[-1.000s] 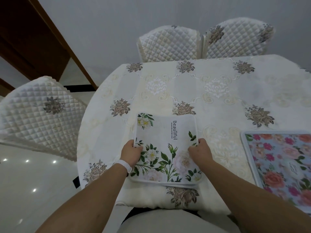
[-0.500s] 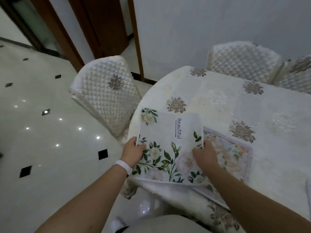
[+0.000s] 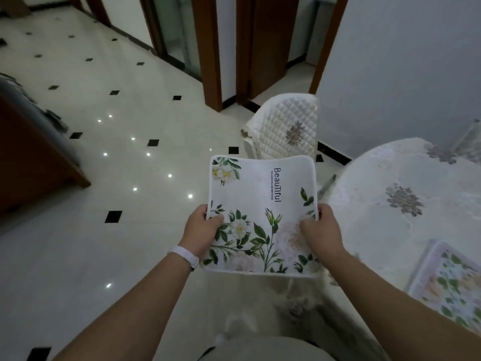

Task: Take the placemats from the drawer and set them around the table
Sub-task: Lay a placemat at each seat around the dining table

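I hold a white placemat (image 3: pixel 263 204) with green leaves, white flowers and the word "Beautiful" in the air over the floor, left of the table. My left hand (image 3: pixel 201 230) grips its left edge, thumb on top. My right hand (image 3: pixel 321 231) grips its right edge the same way. A second floral placemat (image 3: pixel 453 285) lies on the table (image 3: pixel 377 230) near its edge at the right. The round table wears a cream cloth with brown flower motifs.
A chair with a quilted white cover (image 3: pixel 283 128) stands at the table beyond the held mat. Glossy white floor tiles with black diamonds stretch to the left. A brown wooden cabinet (image 3: pixel 33 162) is at far left; wooden door frames (image 3: pixel 210 53) stand behind.
I lifted the placemat off the table and carried it left, away from the table edge. The view swung left; a floral mat stays on the table.
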